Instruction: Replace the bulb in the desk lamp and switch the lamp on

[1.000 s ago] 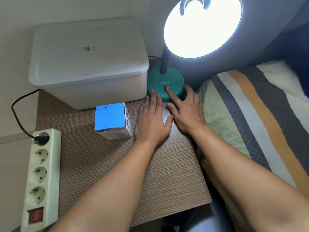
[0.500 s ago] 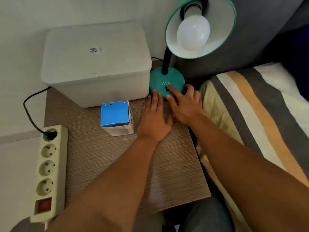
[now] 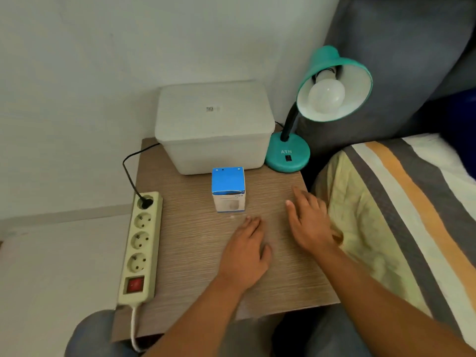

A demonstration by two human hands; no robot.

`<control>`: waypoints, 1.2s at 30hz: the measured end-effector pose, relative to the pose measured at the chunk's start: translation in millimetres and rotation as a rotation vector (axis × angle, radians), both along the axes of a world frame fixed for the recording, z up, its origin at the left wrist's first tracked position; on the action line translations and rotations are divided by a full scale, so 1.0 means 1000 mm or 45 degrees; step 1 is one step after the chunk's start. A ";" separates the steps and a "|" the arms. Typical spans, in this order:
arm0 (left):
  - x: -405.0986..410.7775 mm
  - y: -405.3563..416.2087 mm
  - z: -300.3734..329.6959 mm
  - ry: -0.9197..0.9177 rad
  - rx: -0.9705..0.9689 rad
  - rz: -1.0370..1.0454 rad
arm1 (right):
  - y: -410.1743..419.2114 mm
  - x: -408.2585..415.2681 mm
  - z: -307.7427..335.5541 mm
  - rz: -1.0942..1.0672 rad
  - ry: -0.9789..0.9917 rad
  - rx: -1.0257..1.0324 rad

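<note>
A teal desk lamp (image 3: 287, 157) stands at the back right corner of the wooden bedside table (image 3: 195, 258). Its shade (image 3: 358, 81) faces me with a white bulb (image 3: 326, 95) screwed in, and the bulb is dark. A black rocker switch (image 3: 288, 158) sits on the lamp's base. A blue-topped bulb box (image 3: 228, 189) stands mid-table. My left hand (image 3: 244, 256) lies flat on the table, holding nothing. My right hand (image 3: 309, 220) rests palm down at the table's right edge, fingers apart and empty, well short of the lamp base.
A white lidded plastic box (image 3: 213, 124) fills the back of the table. A cream power strip (image 3: 140, 246) with a red switch lies along the left edge, a black plug in its top socket. A striped pillow (image 3: 401, 207) lies to the right.
The lamp was lit a second ago and went dark half a second ago. Both hands have drawn back from the lamp base toward me, and the view has pulled back.
</note>
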State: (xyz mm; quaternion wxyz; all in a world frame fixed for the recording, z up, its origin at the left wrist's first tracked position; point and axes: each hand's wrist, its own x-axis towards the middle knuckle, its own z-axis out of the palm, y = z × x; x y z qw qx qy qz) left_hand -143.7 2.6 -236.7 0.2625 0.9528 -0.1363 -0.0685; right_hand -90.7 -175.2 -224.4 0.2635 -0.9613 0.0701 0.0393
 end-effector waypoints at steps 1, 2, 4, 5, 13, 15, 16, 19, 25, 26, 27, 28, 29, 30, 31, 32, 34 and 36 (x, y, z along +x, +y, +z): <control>-0.007 0.010 0.000 -0.021 0.005 0.035 | 0.006 -0.004 0.001 -0.005 0.001 -0.010; -0.014 0.020 0.000 -0.031 0.012 0.078 | 0.012 -0.009 0.003 0.000 0.003 -0.021; -0.024 0.040 0.002 -0.043 0.010 0.191 | 0.026 -0.017 0.003 0.047 -0.002 -0.051; -0.027 0.050 0.004 -0.048 -0.004 0.260 | 0.033 -0.019 0.003 0.074 -0.014 -0.032; 0.002 0.092 0.022 0.015 -0.307 0.726 | 0.092 -0.009 0.013 0.225 -0.055 0.376; 0.018 0.093 0.025 0.017 -0.356 0.742 | 0.101 -0.004 0.017 0.198 -0.100 0.494; 0.026 0.094 0.026 0.020 -0.371 0.740 | 0.104 -0.001 0.019 0.186 -0.118 0.540; 0.045 0.094 0.029 -0.029 -0.402 0.682 | 0.109 0.004 0.020 0.171 -0.135 0.609; 0.058 0.089 0.037 -0.116 -0.460 0.665 | 0.114 0.022 0.018 0.126 -0.157 0.666; 0.060 0.089 0.037 -0.109 -0.472 0.674 | 0.115 0.025 0.019 0.122 -0.148 0.653; 0.062 0.090 0.035 -0.112 -0.490 0.676 | 0.116 0.029 0.017 0.122 -0.142 0.643; 0.064 0.092 0.035 -0.114 -0.493 0.676 | 0.118 0.032 0.018 0.122 -0.129 0.632; 0.066 0.093 0.034 -0.119 -0.495 0.676 | 0.119 0.036 0.014 0.122 -0.124 0.633; 0.067 0.093 0.036 -0.112 -0.489 0.674 | 0.120 0.038 0.015 0.121 -0.108 0.632; 0.069 0.094 0.034 -0.107 -0.489 0.672 | 0.120 0.041 0.010 0.126 -0.094 0.642; 0.070 0.094 0.034 -0.083 -0.482 0.667 | 0.121 0.042 0.011 0.123 -0.080 0.640; 0.071 0.094 0.035 -0.050 -0.490 0.676 | 0.122 0.043 0.013 0.116 -0.059 0.649; 0.066 0.093 0.033 -0.055 -0.484 0.678 | 0.121 0.037 0.009 0.125 -0.038 0.661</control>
